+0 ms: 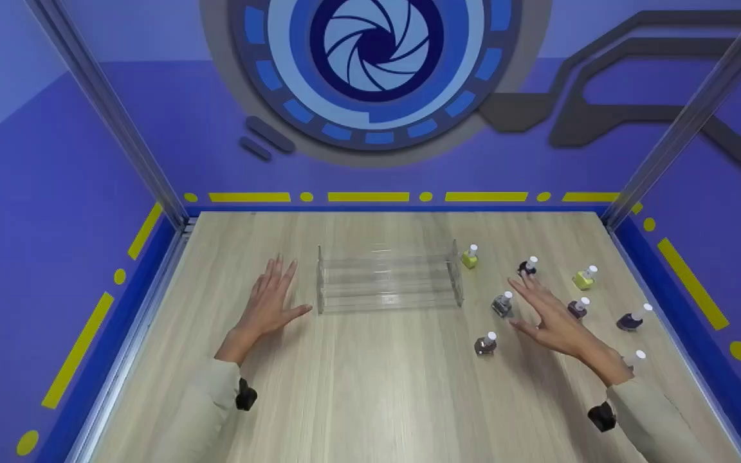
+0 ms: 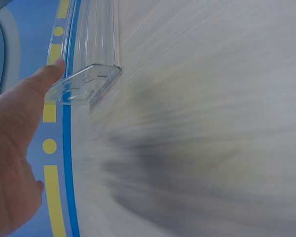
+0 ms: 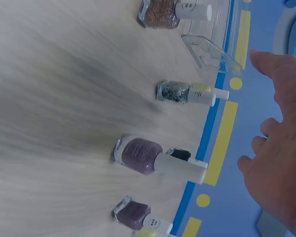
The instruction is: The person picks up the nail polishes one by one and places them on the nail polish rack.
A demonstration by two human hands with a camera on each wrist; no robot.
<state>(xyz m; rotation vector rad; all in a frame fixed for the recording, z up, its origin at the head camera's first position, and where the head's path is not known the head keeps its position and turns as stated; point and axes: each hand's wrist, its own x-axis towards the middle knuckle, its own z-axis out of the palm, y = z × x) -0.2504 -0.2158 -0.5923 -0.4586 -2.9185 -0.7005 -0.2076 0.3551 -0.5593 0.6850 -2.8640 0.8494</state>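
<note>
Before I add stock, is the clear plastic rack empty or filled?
Empty: nothing stands in the clear plastic rack; the nail polish bottles in view stand on the tabletop.

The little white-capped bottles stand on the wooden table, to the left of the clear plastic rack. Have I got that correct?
Not quite: the side is wrong. The head view shows the little white-capped bottles to the right of the clear plastic rack. They do stand on the wooden table.

A work booth here: blue-purple printed panels (image 1: 370,180) beyond the fingers (image 1: 289,273), silvery metal posts (image 1: 121,125) flanking, pale wood-grain tabletop (image 1: 377,373) beneath.
</note>
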